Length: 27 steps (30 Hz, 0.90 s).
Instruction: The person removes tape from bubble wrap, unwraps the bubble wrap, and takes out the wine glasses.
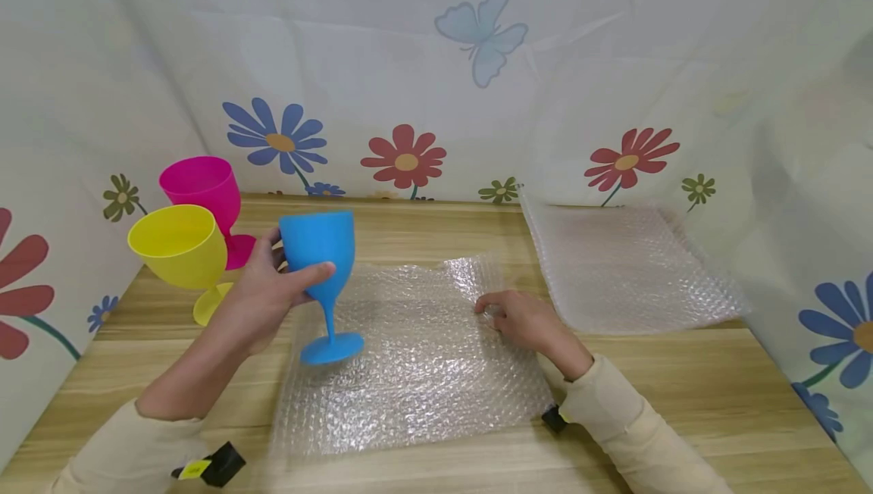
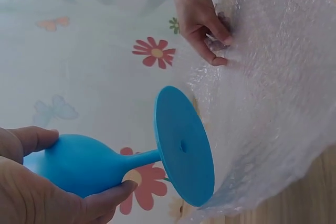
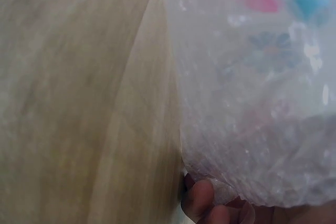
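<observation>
My left hand (image 1: 262, 293) grips a blue plastic goblet (image 1: 319, 244) round its bowl, the thumb across the front. The goblet is upright, with its round foot over the left part of a bubble wrap sheet (image 1: 409, 373). In the left wrist view the flat underside of the foot (image 2: 184, 148) faces the camera. My right hand (image 1: 528, 320) pinches the right edge of that sheet between thumb and fingers. In the right wrist view the fingertips (image 3: 202, 195) hold the crumpled edge, and the sheet hides part of the hand.
A yellow goblet (image 1: 180, 248) and a magenta goblet (image 1: 204, 187) stand at the left of the wooden table (image 1: 682, 388). Another bubble wrap sheet (image 1: 627, 270) lies at the back right. A flower-printed curtain (image 1: 382, 54) surrounds the table's back and sides.
</observation>
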Motion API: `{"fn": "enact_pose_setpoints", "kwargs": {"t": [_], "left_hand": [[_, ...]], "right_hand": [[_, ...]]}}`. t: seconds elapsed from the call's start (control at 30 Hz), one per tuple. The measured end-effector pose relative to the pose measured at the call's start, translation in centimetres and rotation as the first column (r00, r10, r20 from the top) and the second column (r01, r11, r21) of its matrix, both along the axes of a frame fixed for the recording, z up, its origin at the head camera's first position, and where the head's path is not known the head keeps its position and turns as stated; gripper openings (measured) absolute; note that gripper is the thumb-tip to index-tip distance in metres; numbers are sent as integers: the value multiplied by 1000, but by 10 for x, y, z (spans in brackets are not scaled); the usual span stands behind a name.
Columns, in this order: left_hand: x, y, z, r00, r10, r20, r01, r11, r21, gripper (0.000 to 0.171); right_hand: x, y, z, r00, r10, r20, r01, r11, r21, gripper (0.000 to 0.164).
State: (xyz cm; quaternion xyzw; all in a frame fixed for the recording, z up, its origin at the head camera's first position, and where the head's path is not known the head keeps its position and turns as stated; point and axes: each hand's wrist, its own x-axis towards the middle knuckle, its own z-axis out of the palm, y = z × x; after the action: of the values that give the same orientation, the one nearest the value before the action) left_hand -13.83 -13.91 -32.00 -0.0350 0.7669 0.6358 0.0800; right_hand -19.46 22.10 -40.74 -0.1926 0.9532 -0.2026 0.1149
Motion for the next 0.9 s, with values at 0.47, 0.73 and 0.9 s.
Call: {"fn": "enact_pose_setpoints", "kwargs": {"t": [0.47,0.73,0.9], "left_hand": [[-10,-1,8,995,55,-80,-62,993,-101,108],[-15,-4,9,988,62,-141,-78,991,-113,107],[-18,-6,9,981,68,-182,-88,991,-102,106]], "right_hand": [[0,-1,-1,1000,8,-26,-7,1000,26,34],[-1,-2,-1,1000,-12,-8,12,1000,24,34],[-1,-2,0,1000,-5,-22,6,999,35,35]]}}
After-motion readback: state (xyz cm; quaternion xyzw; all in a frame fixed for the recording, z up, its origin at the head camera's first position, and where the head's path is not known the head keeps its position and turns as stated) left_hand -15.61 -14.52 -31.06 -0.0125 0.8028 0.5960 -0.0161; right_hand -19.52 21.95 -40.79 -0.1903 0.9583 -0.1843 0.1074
